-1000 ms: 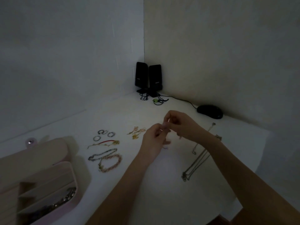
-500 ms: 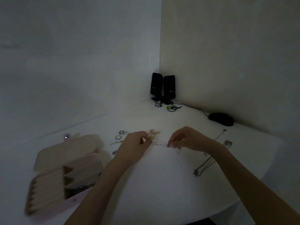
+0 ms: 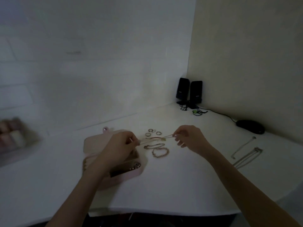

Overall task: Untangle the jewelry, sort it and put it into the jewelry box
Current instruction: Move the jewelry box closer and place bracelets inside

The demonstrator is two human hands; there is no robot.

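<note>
My left hand (image 3: pixel 120 145) and my right hand (image 3: pixel 188 137) each pinch one end of a thin pale chain (image 3: pixel 155 139), stretched taut between them above the table. The open pink jewelry box (image 3: pixel 131 174) lies under my left hand, with a dark chain in its near compartment. Beside the box lie two beaded bracelets (image 3: pixel 159 151), a red cord bracelet and several small rings (image 3: pixel 153 132). Long silver necklaces (image 3: pixel 246 157) lie on the white table (image 3: pixel 172 185) at the right.
Two black speakers (image 3: pixel 189 91) with cables stand in the wall corner. A black mouse (image 3: pixel 250 128) lies at the right wall. A blurred rack of pale blocks (image 3: pixel 12 136) sits at the far left. The table's front edge runs just below my forearms.
The view has swung left and both hands have moved left over the jewelry box. My hands have drawn apart, pulling the chain straight between them.
</note>
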